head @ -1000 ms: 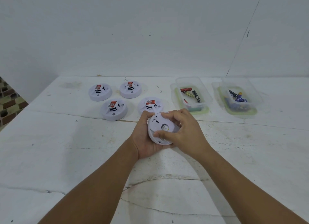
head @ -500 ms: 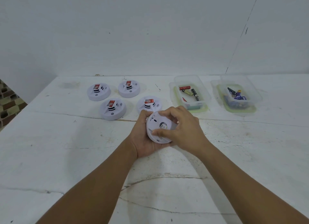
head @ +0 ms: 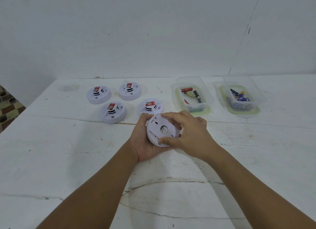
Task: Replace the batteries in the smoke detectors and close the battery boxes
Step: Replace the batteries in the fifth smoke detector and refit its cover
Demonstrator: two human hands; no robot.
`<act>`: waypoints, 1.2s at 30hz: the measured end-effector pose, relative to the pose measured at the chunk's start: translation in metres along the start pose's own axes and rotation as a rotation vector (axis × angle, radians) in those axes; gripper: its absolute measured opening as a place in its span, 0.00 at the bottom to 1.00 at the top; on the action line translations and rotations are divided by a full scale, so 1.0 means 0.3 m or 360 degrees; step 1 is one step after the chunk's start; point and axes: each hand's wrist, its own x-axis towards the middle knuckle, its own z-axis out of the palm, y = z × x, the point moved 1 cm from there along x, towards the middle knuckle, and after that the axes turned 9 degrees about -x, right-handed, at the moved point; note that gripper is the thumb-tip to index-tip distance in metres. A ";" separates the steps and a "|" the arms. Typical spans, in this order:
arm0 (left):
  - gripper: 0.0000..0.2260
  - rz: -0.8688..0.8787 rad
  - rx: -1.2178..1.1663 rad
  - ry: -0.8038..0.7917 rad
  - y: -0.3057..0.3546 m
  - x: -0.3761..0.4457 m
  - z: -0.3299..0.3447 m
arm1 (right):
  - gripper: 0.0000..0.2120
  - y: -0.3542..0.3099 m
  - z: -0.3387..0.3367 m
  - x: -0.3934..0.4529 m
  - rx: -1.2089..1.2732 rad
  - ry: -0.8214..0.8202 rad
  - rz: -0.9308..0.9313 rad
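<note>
Grip: our left hand (head: 145, 141) cups the held smoke detector (head: 162, 129) from behind, fingers curled round its rim, while our right hand (head: 189, 134) pinches the rim with thumb and fingers, placed, we judge, to twist the back open.
Detector: off the table (head: 68, 160), tilted, back towards us.
Hedge: whether the cover has loosened, we cannot tell.
Waiting: four detectors (head: 113, 111) lie face up beyond.
Supplies: left tub (head: 191, 96) and right tub (head: 239, 95) hold batteries, near our right hand.
</note>
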 end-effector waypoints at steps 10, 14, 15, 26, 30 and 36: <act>0.24 -0.0037 -0.0067 -0.0007 -0.005 -0.011 0.017 | 0.32 -0.008 0.020 -0.013 -0.0065 0.0121 -0.0013; 0.22 0.0019 -0.0069 0.0011 -0.017 -0.015 0.033 | 0.32 0.011 -0.001 -0.004 -0.0091 0.0080 -0.0101; 0.21 0.0027 -0.0052 0.0016 -0.019 -0.015 0.035 | 0.32 0.013 -0.002 -0.001 -0.0086 0.0087 -0.0108; 0.20 0.0065 -0.0022 -0.0016 -0.014 -0.005 0.015 | 0.35 0.026 0.060 -0.021 0.0322 0.0331 0.0056; 0.20 0.0047 -0.0056 -0.0015 -0.009 -0.006 0.011 | 0.34 0.017 0.054 -0.021 0.0182 0.0229 -0.0068; 0.20 0.0057 -0.0034 -0.0034 -0.007 0.000 0.012 | 0.34 0.022 0.030 -0.005 0.0114 0.0145 -0.0096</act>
